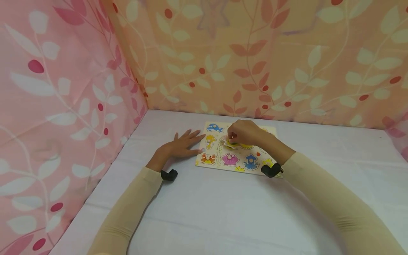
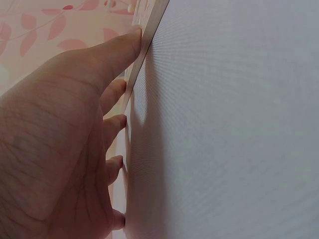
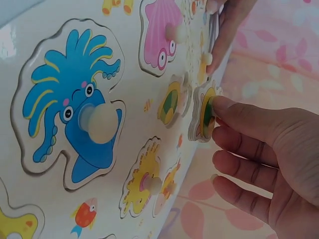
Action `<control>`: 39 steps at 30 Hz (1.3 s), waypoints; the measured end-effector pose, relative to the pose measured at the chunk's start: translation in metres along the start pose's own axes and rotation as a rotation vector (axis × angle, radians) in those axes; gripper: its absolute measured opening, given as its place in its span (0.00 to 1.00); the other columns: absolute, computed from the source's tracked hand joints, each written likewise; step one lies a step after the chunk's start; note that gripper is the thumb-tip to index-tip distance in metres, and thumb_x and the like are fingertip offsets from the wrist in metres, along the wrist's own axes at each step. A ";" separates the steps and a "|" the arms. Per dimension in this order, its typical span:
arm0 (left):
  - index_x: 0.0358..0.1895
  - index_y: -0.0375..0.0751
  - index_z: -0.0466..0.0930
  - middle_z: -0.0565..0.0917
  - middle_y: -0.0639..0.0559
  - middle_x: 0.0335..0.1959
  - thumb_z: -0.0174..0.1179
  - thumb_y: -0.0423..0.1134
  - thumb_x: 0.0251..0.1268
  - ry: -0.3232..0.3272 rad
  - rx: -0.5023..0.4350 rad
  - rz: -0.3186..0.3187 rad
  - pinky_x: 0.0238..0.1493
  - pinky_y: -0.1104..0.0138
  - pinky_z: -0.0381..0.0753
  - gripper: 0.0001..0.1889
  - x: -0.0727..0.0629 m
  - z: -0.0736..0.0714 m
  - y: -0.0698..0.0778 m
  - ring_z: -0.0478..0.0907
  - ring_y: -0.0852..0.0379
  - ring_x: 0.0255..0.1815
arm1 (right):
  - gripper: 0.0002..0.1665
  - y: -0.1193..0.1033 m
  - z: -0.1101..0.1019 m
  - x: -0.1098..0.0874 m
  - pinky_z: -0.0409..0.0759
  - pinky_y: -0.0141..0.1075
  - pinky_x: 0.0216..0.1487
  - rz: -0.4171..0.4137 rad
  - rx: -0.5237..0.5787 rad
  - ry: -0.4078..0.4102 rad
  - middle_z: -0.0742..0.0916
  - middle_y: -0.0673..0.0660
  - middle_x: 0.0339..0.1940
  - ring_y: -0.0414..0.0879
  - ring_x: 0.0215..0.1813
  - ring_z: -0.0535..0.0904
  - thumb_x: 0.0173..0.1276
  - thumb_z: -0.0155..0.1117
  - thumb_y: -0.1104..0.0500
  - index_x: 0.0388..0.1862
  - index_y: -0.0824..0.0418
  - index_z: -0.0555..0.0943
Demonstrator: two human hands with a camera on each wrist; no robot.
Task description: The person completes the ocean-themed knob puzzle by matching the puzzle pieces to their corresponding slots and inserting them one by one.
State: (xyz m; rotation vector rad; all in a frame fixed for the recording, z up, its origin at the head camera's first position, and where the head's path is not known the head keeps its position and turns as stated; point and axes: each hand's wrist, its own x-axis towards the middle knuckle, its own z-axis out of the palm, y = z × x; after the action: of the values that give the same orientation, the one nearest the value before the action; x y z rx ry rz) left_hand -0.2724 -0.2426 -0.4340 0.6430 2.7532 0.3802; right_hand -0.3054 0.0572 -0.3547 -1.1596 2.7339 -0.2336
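A wooden peg puzzle board with sea-animal pieces lies flat on the table. My right hand is over its middle, pinching a green-and-yellow knobbed puzzle piece between thumb and fingers. The piece is lifted off the board, beside a recess with a matching green-and-yellow picture. My left hand lies spread at the board's left edge, its thumb and fingertips touching that edge. Near the hands are a blue octopus piece, a pink shell piece, an orange crab piece and a yellow seahorse piece.
A white cloth covers the table. Leaf-patterned fabric walls stand behind it and on the left. A blue whale piece sits in the board's far left corner. My right forearm covers part of the board's right side.
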 end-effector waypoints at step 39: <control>0.82 0.70 0.44 0.42 0.57 0.85 0.46 0.75 0.68 0.001 0.021 -0.022 0.73 0.31 0.29 0.43 -0.001 -0.001 0.003 0.31 0.43 0.84 | 0.05 0.009 0.021 0.017 0.75 0.39 0.42 0.001 0.004 -0.016 0.83 0.48 0.26 0.47 0.36 0.75 0.66 0.74 0.54 0.34 0.53 0.89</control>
State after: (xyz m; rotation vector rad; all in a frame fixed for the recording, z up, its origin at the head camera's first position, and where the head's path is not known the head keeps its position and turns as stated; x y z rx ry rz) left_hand -0.2711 -0.2410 -0.4321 0.6171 2.7664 0.3478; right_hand -0.3185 0.0496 -0.3790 -1.1541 2.7193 -0.2288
